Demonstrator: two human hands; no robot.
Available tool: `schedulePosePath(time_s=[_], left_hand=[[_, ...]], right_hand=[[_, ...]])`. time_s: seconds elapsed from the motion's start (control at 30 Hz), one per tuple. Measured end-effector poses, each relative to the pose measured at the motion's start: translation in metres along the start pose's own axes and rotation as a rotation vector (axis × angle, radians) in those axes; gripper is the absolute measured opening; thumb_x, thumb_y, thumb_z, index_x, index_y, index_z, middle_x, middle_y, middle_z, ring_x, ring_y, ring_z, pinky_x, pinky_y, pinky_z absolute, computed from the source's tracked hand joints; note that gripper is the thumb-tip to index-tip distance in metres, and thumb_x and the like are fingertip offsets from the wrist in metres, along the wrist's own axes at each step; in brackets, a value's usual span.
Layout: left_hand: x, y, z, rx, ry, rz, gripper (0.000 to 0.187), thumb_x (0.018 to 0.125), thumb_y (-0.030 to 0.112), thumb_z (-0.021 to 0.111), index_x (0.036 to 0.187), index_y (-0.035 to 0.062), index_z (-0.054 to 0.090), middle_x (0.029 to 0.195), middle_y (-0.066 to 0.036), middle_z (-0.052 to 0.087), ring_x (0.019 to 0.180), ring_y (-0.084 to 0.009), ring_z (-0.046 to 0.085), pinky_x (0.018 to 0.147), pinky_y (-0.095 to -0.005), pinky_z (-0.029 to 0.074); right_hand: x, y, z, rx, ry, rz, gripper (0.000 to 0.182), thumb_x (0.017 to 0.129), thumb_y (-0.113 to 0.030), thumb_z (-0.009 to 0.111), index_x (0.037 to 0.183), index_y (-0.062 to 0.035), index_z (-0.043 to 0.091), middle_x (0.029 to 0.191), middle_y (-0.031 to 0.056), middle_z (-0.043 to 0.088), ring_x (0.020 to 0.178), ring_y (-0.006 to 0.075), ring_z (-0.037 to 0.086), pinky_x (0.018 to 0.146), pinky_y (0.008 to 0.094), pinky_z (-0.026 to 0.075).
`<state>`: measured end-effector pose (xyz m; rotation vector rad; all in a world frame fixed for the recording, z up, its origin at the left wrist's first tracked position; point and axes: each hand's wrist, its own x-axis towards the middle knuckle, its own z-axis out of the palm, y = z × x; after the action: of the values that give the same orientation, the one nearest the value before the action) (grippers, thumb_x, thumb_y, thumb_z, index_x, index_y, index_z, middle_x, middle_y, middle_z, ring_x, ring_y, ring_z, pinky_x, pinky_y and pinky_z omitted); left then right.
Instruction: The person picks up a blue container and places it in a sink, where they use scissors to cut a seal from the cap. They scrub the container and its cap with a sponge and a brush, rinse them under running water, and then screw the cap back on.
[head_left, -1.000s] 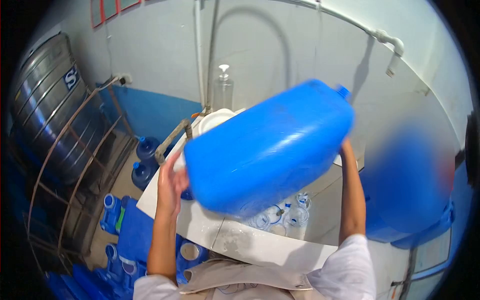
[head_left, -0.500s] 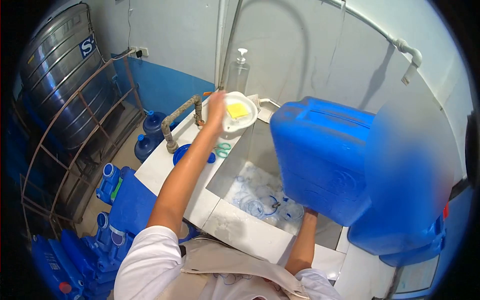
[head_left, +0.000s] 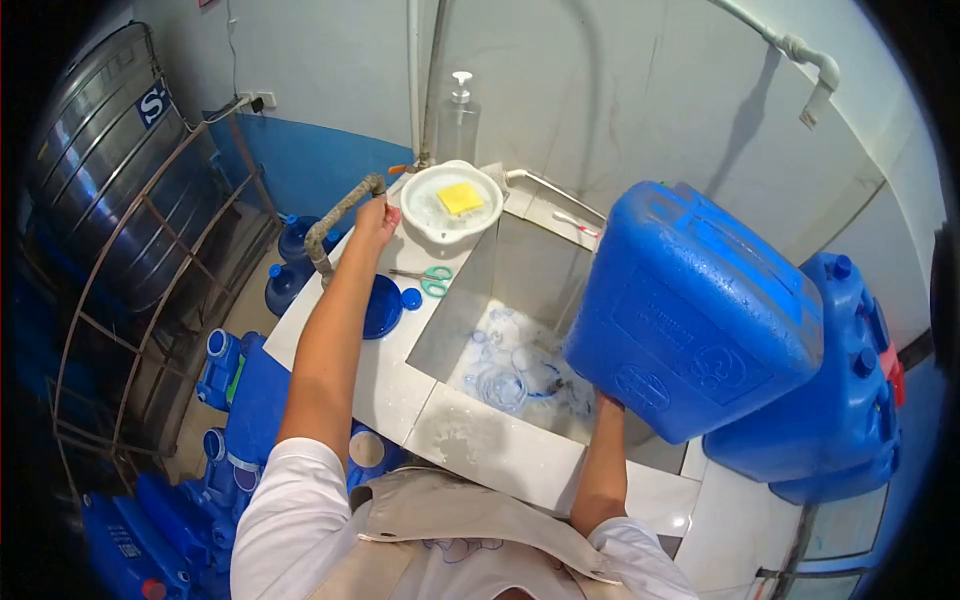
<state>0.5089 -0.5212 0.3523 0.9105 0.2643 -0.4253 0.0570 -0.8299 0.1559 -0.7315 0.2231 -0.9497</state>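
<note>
While beneath the blue jug (head_left: 695,315), right hand (head_left: 608,404) with finger state unclear; left hand (head_left: 377,219) outstretched, fingers bunched.

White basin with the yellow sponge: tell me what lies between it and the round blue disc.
In the head view, the green-handled scissors lie on the white ledge between the white basin and the round blue disc.

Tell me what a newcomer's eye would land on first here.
Probably the big blue jug, tilted at the right side of the sink, with the right hand at its lower edge, mostly hidden. Next, the bright yellow sponge in the white bowl beyond the left hand. Then the shiny metal tank at far left.
</note>
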Motion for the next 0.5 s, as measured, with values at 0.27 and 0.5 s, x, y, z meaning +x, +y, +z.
schedulePosePath(time_s=[0.27, 0.5], left_hand=[[-0.025, -0.003, 0.009, 0.164, 0.061, 0.149, 0.014, 0.091, 0.019, 0.051, 0.085, 0.0066, 0.049, 0.071, -0.005, 0.049, 0.058, -0.016, 0.051, 0.058, -0.0286, 0.05], [-0.023, -0.008, 0.006, 0.259, 0.038, 0.201, 0.015, 0.092, 0.021, 0.049, 0.09, 0.0064, 0.049, 0.072, -0.005, 0.05, 0.062, -0.0164, 0.052, 0.06, -0.0294, 0.05]], right_hand=[[-0.001, 0.007, 0.0, -0.46, -0.012, -0.138, 0.051, 0.092, -0.038, 0.038, 0.132, -0.0065, 0.038, 0.137, 0.0144, 0.037, 0.125, 0.0296, 0.034, 0.106, 0.0432, 0.025], [0.001, 0.013, -0.011, -0.833, -0.046, -0.26, 0.051, 0.092, -0.037, 0.04, 0.131, -0.0055, 0.038, 0.136, 0.0152, 0.038, 0.124, 0.0295, 0.035, 0.105, 0.0431, 0.027]])
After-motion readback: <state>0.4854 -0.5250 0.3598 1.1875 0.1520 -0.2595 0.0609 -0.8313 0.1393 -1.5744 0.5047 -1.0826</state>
